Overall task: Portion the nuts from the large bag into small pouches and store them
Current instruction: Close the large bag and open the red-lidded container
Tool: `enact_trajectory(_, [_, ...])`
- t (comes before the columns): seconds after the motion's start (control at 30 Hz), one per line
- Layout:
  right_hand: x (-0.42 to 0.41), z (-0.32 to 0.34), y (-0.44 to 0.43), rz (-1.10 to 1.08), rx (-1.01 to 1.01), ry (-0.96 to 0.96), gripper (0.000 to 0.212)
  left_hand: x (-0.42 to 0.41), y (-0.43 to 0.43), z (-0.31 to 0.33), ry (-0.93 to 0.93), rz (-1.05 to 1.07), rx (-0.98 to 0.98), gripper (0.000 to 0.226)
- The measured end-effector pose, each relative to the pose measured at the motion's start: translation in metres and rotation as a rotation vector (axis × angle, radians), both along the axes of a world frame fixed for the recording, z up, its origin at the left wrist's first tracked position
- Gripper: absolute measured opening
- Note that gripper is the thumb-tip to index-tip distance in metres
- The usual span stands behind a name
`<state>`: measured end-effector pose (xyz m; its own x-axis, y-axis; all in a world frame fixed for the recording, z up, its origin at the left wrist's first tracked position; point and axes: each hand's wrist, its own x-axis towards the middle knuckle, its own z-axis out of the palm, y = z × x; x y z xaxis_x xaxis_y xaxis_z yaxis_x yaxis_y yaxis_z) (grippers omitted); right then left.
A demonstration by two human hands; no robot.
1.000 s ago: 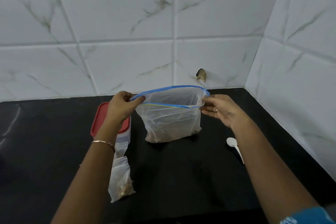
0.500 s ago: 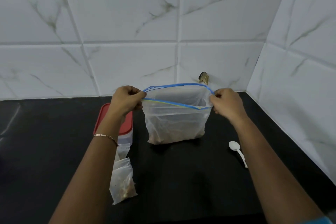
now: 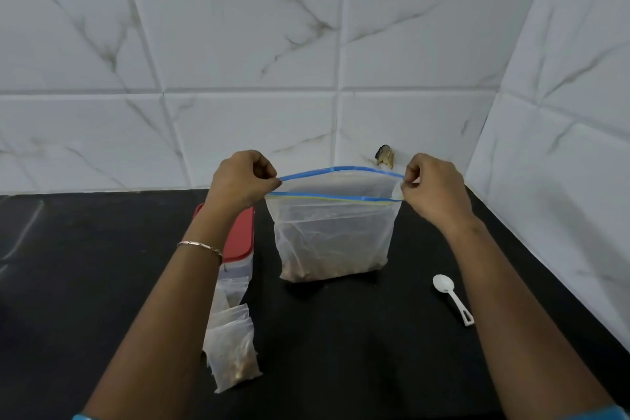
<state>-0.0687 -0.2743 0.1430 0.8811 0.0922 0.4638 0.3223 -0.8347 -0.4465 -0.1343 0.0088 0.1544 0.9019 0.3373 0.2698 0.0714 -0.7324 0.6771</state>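
1. Nearest, left of centre on the black countertop: small filled pouches, limp and light; white plastic spoon well apart, to the right.
2. Just behind the pouches: red-lidded container.
3. Centre: large zip bag, upright on its nut-weighted base; thin, soft, probably slippery film; best gripped at the stiffer blue zip strip.
4. Left hand and right hand apart, each pinching one end of that strip; mouth open.
5. Tiled wall close behind and at right; open room frontward.
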Motion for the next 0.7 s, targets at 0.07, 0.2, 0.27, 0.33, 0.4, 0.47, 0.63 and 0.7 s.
enact_trajectory(0.07, [-0.001,0.002,-0.001,-0.019,-0.003,-0.027,0.008,-0.001,0.003,0.000,-0.035,0.034,0.051,0.015])
enact_trajectory(0.2, [0.002,0.011,-0.001,-0.080,-0.085,-0.043,0.013,0.000,0.001,-0.001,-0.115,0.125,0.260,0.011])
enact_trajectory(0.27, [0.005,0.015,0.000,-0.082,-0.148,-0.003,0.018,0.002,-0.003,-0.001,-0.128,0.111,0.438,0.013])
enact_trajectory(0.33, [0.007,0.019,0.001,-0.057,-0.190,0.041,0.015,0.004,-0.008,-0.003,-0.082,0.059,0.562,0.021])
enact_trajectory(0.4, [0.007,0.021,0.003,-0.026,-0.203,0.048,0.016,0.008,-0.011,-0.005,-0.006,0.008,0.656,0.026])
enact_trajectory(0.47, [0.005,0.024,0.006,-0.008,-0.206,0.040,0.018,0.010,-0.012,-0.006,0.048,-0.021,0.728,0.028])
enact_trajectory(0.63, [0.010,0.031,0.010,-0.033,-0.214,0.053,0.018,0.015,0.002,0.003,-0.022,-0.065,0.510,0.012])
enact_trajectory(0.7, [0.013,0.033,0.007,-0.046,-0.232,0.041,0.014,0.016,0.009,0.011,-0.036,-0.133,0.419,0.015])
